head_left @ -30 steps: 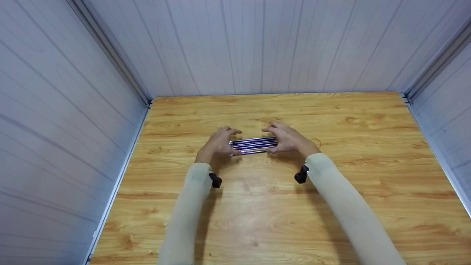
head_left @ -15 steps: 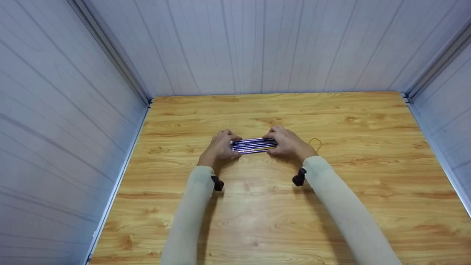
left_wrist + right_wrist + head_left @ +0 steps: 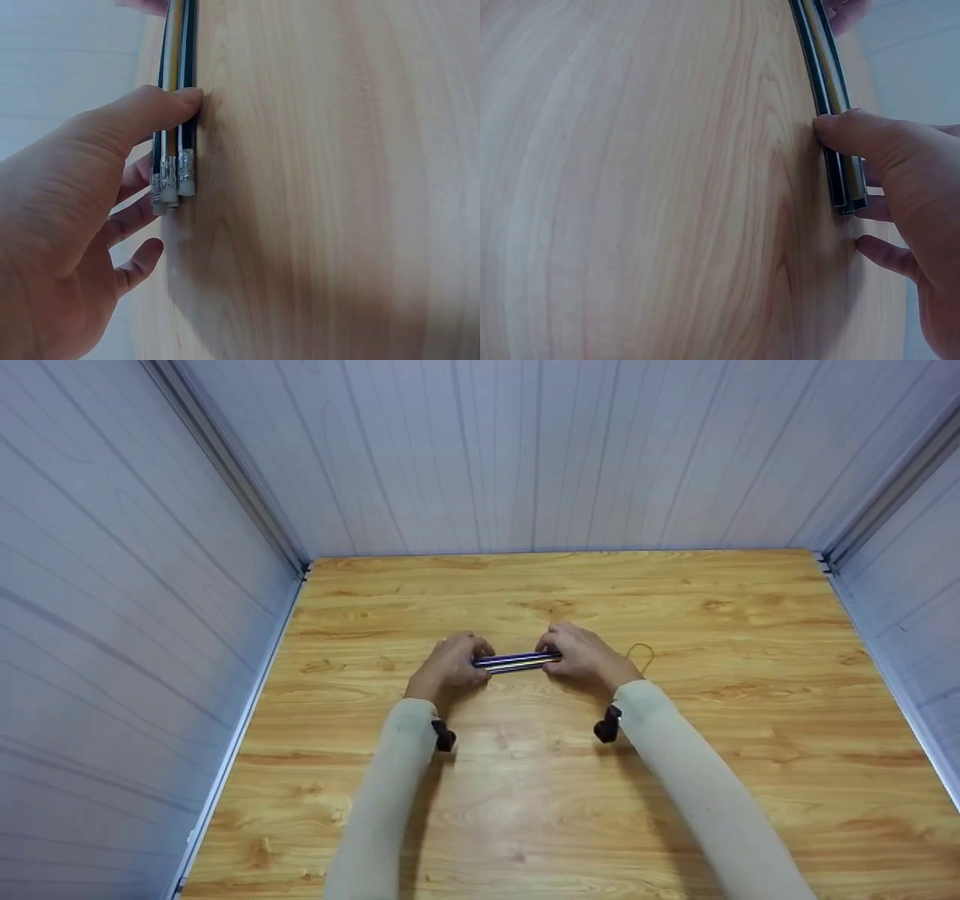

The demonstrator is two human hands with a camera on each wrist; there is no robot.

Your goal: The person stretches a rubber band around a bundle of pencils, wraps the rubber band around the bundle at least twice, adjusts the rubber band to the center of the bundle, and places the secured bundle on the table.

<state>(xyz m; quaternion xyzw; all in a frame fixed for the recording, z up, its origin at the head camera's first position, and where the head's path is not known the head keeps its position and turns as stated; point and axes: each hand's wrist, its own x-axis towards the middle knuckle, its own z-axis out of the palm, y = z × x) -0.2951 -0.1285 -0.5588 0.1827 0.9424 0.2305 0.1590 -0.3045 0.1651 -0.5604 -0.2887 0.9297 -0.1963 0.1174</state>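
Observation:
A bundle of pencils [image 3: 517, 663], dark with a yellow stripe showing, lies crosswise between both hands in the head view. My left hand [image 3: 455, 660] grips its eraser end, thumb on the near side and fingers behind. White erasers in silvery ferrules [image 3: 169, 184] poke out past the thumb in the left wrist view. At the other end my right hand [image 3: 579, 654] pinches the bundle the same way. Flat, eraserless pencil ends [image 3: 850, 205] show below the thumb in the right wrist view. The fingers hide part of the bundle's far side.
A thin yellow rubber band [image 3: 641, 655] lies on the wooden table [image 3: 517, 787] just right of my right wrist. White panel walls [image 3: 495, 457] enclose the table at the back, left and right.
Both hands have closed on the pencils from either end. The flat row of pencils has been squeezed into a narrower bundle, and the hands have shifted slightly toward me.

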